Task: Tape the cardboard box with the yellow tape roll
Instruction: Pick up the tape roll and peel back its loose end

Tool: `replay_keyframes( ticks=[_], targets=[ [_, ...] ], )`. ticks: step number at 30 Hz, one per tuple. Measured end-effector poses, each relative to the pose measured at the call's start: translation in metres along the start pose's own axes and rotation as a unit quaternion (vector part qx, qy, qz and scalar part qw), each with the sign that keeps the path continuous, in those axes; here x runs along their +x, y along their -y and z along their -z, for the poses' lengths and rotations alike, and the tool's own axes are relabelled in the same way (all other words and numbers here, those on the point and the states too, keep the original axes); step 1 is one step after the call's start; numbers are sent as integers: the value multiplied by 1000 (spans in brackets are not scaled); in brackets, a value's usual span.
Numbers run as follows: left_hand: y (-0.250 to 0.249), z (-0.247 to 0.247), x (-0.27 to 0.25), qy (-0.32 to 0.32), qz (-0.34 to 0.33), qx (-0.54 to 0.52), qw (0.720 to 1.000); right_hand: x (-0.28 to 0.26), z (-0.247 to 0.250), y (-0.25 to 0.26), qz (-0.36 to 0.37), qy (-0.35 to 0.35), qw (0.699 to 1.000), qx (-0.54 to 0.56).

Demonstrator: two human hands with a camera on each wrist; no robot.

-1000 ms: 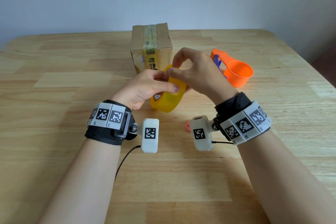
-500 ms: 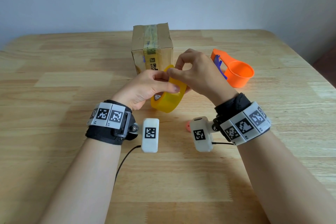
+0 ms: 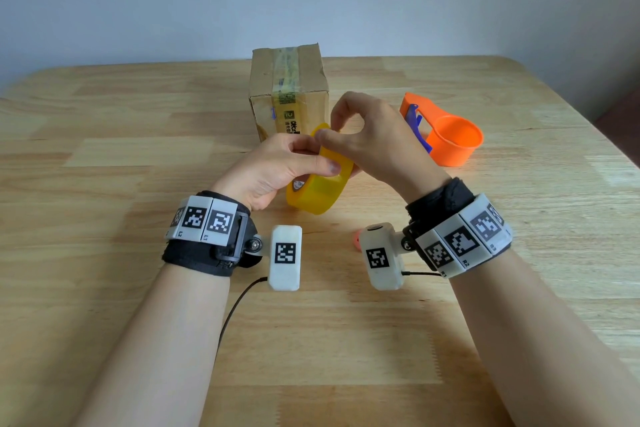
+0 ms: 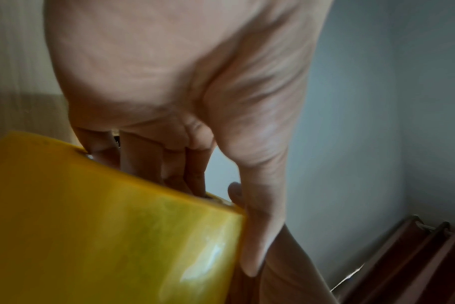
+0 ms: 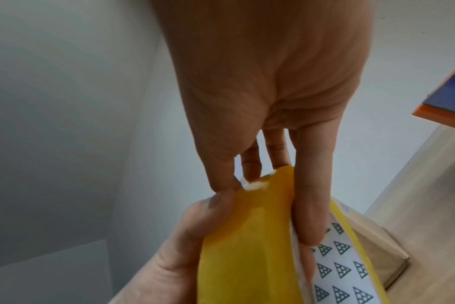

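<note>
The yellow tape roll [image 3: 317, 191] is held upright just above the table, in front of the cardboard box [image 3: 289, 90]. My left hand [image 3: 277, 172] grips the roll, thumb across its outer face and fingers curled into its core. My right hand [image 3: 367, 142] pinches at the roll's top edge with thumb and forefinger, other fingers behind it. In the right wrist view a small whitish tape end [image 5: 256, 185] shows at the pinch on the tape roll [image 5: 247, 246]. The left wrist view shows the tape roll [image 4: 104, 226] with fingers [image 4: 148, 156] inside it. The box carries an older tape strip over its top.
An orange tape dispenser [image 3: 446, 135] with a blue blade lies right of the box. A small pink object [image 3: 356, 239] peeks out near my right wrist. The wooden table [image 3: 104, 149] stretches bare to the left and front; its right edge is near the dispenser.
The right hand's fingers have shifted slightly at the roll's top edge; the roll, left hand and box stay where they were.
</note>
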State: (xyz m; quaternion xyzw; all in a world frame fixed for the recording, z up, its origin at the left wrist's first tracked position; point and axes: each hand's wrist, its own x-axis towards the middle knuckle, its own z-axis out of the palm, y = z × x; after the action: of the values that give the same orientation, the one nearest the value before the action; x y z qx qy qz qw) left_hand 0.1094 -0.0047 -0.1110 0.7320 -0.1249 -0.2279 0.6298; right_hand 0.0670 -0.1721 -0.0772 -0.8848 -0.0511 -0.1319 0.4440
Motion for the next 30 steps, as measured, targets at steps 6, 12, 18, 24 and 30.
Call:
replay_keyframes(
  ticks=[6,12,18,24,30],
  targets=[
    [2,0,0,0,0,5,1000,-1,2,0,13,10,1000,13],
    [-1,-3,-1,-7,-5,3,1000,1,2,-4,21,11,1000,-1],
    [-5,-2,-4,-13,-14,11,1000,2,10,-4,-14,35,999,35],
    [-7,6,-7,-33,-23,33,999,2,18,-6,10,46,999,5],
    [-11,5,-9,-41,-13,53,998,3,18,-4,35,36,998,-32]
  ],
)
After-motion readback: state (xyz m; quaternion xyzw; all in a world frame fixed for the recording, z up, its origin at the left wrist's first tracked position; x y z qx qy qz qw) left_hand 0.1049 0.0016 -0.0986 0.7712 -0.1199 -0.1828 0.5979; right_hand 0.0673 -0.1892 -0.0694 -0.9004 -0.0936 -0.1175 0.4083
